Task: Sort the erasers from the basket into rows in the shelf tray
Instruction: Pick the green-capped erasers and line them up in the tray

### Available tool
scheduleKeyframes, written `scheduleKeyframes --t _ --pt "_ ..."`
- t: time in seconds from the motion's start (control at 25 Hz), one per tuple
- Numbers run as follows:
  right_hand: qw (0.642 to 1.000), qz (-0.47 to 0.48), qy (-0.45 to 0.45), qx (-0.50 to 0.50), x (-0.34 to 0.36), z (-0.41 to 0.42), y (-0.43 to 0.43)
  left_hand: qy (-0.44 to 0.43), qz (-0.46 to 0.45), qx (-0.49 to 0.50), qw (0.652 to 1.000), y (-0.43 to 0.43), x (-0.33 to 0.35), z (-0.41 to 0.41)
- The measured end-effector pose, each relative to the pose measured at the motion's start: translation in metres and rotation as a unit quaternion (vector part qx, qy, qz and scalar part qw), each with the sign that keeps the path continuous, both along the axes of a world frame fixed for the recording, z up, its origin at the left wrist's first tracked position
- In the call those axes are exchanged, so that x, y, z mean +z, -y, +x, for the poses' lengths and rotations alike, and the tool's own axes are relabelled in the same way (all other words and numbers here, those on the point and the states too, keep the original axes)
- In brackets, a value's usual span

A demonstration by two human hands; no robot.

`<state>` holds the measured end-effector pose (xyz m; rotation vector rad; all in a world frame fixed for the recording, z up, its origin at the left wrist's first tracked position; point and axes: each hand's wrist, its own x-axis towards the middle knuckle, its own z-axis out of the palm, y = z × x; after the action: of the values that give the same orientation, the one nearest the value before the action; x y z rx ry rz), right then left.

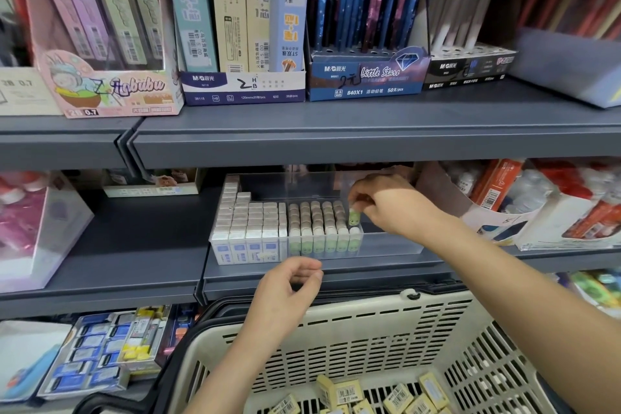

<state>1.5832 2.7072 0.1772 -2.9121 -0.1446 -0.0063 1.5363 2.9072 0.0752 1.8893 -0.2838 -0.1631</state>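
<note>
While the right hand (386, 208) pinches a green eraser (354, 216) by its top, long axis vertical, the piece sits at the rightmost, part-filled row of green erasers (316, 222) in the clear shelf tray (393, 244). Open tray floor lies toward the frame's right. The left hand (289, 289), fingers loosely curled and apparently empty, hovers lower centre, nearer the basket (336, 316) of boxed erasers (339, 391).

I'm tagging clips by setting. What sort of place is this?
Most likely a stationery shop aisle: grey shelves carry retail display boxes with handwritten price marks, a clear tray holds rows of erasers, and a shopping basket of boxed erasers sits below it.
</note>
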Motion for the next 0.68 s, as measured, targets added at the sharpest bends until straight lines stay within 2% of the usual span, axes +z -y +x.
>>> scheduleKeyframes --t 0.36,0.48,0.6,0.68 --pt "0.999 0.007 -0.04 -0.003 -0.032 -0.003 0.004 0.008 0.007 0.0 1.0 0.0 -0.002 0.0" --pt "0.997 0.063 0.002 -0.044 -0.028 -0.015 0.009 0.014 -0.007 0.013 1.0 0.002 0.004 -0.008" --pt "0.99 0.114 0.065 -0.051 -0.024 -0.054 0.017 0.075 -0.031 0.05 0.995 0.004 0.015 -0.03" --pt "0.98 0.17 0.092 -0.052 -0.028 -0.09 0.021 0.099 -0.037 0.035 0.994 0.008 0.017 -0.049"
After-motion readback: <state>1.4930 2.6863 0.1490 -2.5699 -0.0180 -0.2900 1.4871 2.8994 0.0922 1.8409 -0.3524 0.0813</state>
